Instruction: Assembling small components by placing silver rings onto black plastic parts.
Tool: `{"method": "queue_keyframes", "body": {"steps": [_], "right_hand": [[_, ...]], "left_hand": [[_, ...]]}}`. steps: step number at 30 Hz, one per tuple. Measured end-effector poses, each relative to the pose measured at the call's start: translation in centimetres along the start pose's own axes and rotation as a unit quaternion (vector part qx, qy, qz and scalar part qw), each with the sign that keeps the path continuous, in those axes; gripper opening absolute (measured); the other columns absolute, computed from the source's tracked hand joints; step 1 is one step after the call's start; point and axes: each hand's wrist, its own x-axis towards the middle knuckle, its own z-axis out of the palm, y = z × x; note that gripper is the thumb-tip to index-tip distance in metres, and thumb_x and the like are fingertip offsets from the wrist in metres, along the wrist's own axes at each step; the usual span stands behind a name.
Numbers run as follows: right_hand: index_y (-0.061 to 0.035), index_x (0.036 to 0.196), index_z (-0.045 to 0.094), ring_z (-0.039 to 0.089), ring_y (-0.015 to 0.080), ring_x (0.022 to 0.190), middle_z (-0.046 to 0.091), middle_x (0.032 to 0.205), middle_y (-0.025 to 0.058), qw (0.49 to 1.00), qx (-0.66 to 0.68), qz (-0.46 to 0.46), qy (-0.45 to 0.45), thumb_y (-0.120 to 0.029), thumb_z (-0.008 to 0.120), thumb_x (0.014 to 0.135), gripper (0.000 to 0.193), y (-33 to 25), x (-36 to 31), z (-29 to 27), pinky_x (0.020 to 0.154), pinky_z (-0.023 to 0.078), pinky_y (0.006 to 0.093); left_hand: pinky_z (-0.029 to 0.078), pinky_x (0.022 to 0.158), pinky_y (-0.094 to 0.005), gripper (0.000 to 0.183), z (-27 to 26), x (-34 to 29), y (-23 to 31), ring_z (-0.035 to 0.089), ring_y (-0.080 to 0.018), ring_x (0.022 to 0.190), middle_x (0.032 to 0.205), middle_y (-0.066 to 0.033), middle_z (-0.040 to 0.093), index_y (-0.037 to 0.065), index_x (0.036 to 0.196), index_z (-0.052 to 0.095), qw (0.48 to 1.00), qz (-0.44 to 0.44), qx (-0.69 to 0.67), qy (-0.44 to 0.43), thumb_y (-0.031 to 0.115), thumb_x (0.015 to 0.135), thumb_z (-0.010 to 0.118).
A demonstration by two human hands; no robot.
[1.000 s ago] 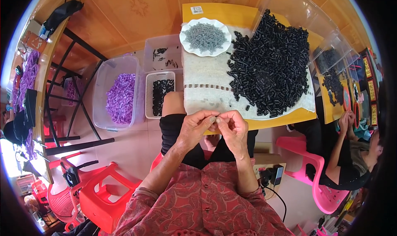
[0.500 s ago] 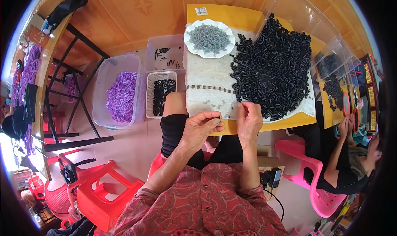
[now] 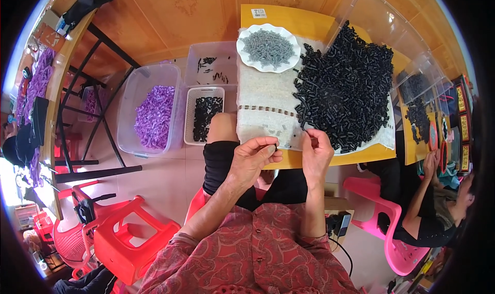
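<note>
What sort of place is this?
Probably a small workroom, perhaps in a home: there's a heap of black pieces, a scalloped plate of grey ones and a clear tub of purple ones.

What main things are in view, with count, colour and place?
Black pieces: uncountable, black, heaped on cloth
Grey pieces: uncountable, grey, on plate
Plate: one, white, on cloth
Cloth: one, white, on table
Table: one, yellow, ahead
Purple pieces: uncountable, purple, in bin
Large bin: one, clear, left floor
Basket: one, white, beside bin
Front stool: one, red, lower left
Co-worker's chair: one, pink, right
Co-worker: one, dark-clothed, far right
Left hand, right hand: one each, bare, centre
</note>
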Motion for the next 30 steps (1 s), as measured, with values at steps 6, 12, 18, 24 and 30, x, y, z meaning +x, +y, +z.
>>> {"method": "queue_keyframes", "body": {"steps": [6,12,18,24,30], "right_hand": [[0.0009,0.093,0.063,0.056,0.0049,0.067,0.064,0.08,0.0019,0.93,0.301,0.181,-0.108,0.001,0.071,0.082,0.013,-3.5,-1.0,-1.9,0.06,0.047,0.0203],[0.0017,0.098,0.065,0.059,0.0071,0.067,0.066,0.08,0.0035,0.902,0.357,0.215,-0.114,0.0,0.072,0.082,0.017,-4.2,-1.9,-1.9,0.06,0.049,0.0202],[0.0019,0.097,0.065,0.057,0.009,0.067,0.066,0.089,0.0075,0.886,0.393,0.209,-0.13,0.0,0.069,0.084,0.013,-4.5,-2.9,-1.1,0.06,0.046,0.0214],[0.0017,0.093,0.064,0.056,0.0076,0.08,0.058,0.096,0.0053,0.887,0.411,0.148,-0.148,0.004,0.069,0.082,0.012,-4.6,-3.7,-0.4,0.071,0.047,0.0202],[0.0019,0.09,0.063,0.056,0.0097,0.084,0.056,0.098,0.0069,0.884,0.428,0.124,-0.142,0.004,0.069,0.083,0.01,-5.1,-4.0,0.4,0.077,0.047,0.0208]], "left_hand": [[0.054,0.086,-0.0344,0.025,0.5,0.1,0.0,0.065,-0.021,0.093,0.107,-0.0106,0.064,0.0,0.117,0.061,0.999,-0.005,-0.041,-0.013,0.001,0.093,0.056],[0.054,0.086,-0.0345,0.025,0.9,-0.1,0.2,0.065,-0.0212,0.094,0.105,-0.0122,0.064,-0.001,0.118,0.06,0.996,-0.027,-0.088,-0.007,0.001,0.093,0.056],[0.054,0.082,-0.0313,0.025,0.5,-0.4,0.1,0.065,-0.0185,0.09,0.105,-0.0118,0.065,0.001,0.118,0.061,0.99,-0.024,-0.136,-0.01,0.002,0.093,0.057],[0.053,0.083,-0.0313,0.025,0.8,-0.8,0.3,0.063,-0.0162,0.086,0.103,-0.0102,0.066,0.001,0.118,0.061,0.984,-0.022,-0.177,-0.002,0.003,0.093,0.057],[0.052,0.087,-0.0362,0.025,0.3,-0.8,-0.1,0.063,-0.0181,0.093,0.109,-0.0117,0.063,0.002,0.119,0.059,0.983,-0.018,-0.18,-0.022,0.005,0.095,0.054]]}}
